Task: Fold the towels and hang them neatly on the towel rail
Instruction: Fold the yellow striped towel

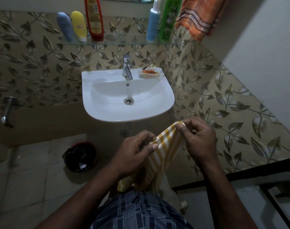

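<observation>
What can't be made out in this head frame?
Yellow-and-white striped towel: head view, lower part hidden behind the left hand and the person's body; fold count unclear.
Orange towel with dark stripes: head view, cut off by the top edge; its support unseen.
Red plastic bottle: head view, label blurred.

Dim overall. White washbasin (91, 76) brightest, faint sheen on its rim, shadow beneath. Frame edges bow from wide angle; my near forearms (94, 187) look soft.

Orange striped cloth towel (200, 15), above-right of white ceramic washbasin (87, 90): top cut off. Yellow-and-white striped towel (164, 146), below washbasin: lower end hidden behind blue checked garment (141, 212).
</observation>
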`<act>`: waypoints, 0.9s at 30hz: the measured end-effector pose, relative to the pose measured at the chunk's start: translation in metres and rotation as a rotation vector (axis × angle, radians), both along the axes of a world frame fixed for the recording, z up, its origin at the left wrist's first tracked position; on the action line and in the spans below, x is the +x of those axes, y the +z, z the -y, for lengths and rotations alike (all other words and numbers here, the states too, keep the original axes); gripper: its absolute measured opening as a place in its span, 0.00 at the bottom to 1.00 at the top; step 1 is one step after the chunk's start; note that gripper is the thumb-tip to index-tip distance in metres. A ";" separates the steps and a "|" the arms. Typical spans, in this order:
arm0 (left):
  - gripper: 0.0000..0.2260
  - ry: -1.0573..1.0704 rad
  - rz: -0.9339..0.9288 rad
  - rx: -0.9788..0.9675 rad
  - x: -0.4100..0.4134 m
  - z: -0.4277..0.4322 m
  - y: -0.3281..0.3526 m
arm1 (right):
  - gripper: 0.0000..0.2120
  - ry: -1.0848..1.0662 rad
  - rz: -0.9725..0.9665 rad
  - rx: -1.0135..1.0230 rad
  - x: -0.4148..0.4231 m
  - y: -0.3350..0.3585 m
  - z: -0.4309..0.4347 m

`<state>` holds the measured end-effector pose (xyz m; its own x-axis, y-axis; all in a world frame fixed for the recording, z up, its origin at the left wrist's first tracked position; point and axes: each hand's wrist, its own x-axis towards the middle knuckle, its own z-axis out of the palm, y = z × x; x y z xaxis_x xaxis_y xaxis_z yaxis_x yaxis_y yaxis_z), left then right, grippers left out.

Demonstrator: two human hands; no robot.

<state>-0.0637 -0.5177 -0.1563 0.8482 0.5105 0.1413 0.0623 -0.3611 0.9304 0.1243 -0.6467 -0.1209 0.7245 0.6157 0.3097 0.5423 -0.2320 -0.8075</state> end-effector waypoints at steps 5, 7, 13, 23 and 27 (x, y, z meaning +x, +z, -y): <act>0.10 0.075 -0.030 0.015 0.004 0.000 -0.004 | 0.06 -0.048 0.034 0.013 0.005 0.003 0.001; 0.12 0.171 -0.035 -0.020 0.006 -0.002 -0.005 | 0.06 -0.072 0.034 0.040 0.006 0.002 0.002; 0.06 0.257 -0.055 -0.245 0.009 -0.007 -0.005 | 0.04 -0.097 0.000 0.066 0.007 0.002 0.004; 0.09 0.399 -0.012 -0.273 0.009 -0.005 -0.004 | 0.02 -0.129 0.059 0.073 0.013 0.003 0.007; 0.03 0.362 -0.048 -0.141 0.010 -0.004 -0.004 | 0.02 -0.148 0.077 0.066 0.014 0.001 0.006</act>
<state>-0.0542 -0.5135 -0.1603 0.6134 0.7897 0.0130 0.2073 -0.1769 0.9621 0.1380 -0.6529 -0.1200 0.7784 0.4804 0.4041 0.5669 -0.2617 -0.7811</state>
